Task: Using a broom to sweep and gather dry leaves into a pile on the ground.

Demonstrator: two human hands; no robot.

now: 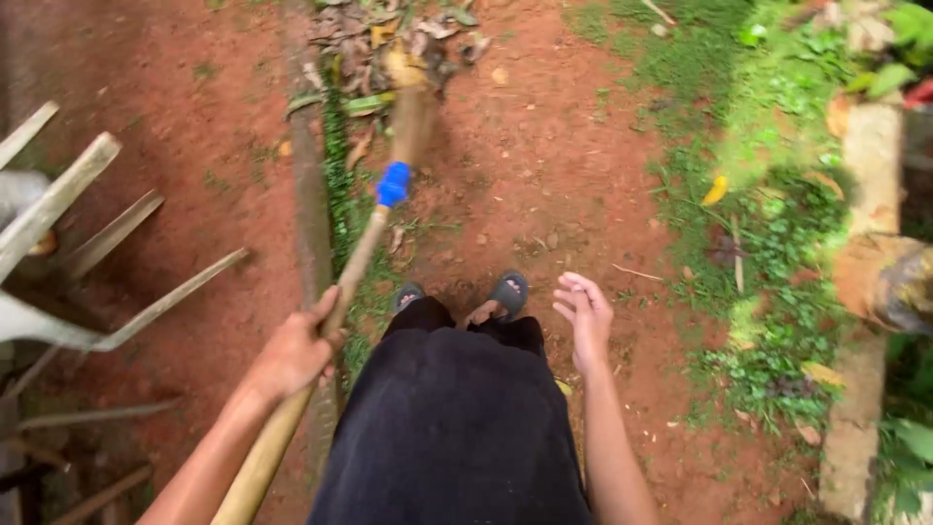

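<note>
Sweeping looks partly done: dry leaves lie heaped at the blurred broom head, while red dirt path nearer the sandalled feet seems mostly bare, with stray leaves on the grass. Left hand clenches the broom handle; right hand hangs loose, holding nothing. No container shows.

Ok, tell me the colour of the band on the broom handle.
Bright blue band, just above the bristles; head view.
</note>
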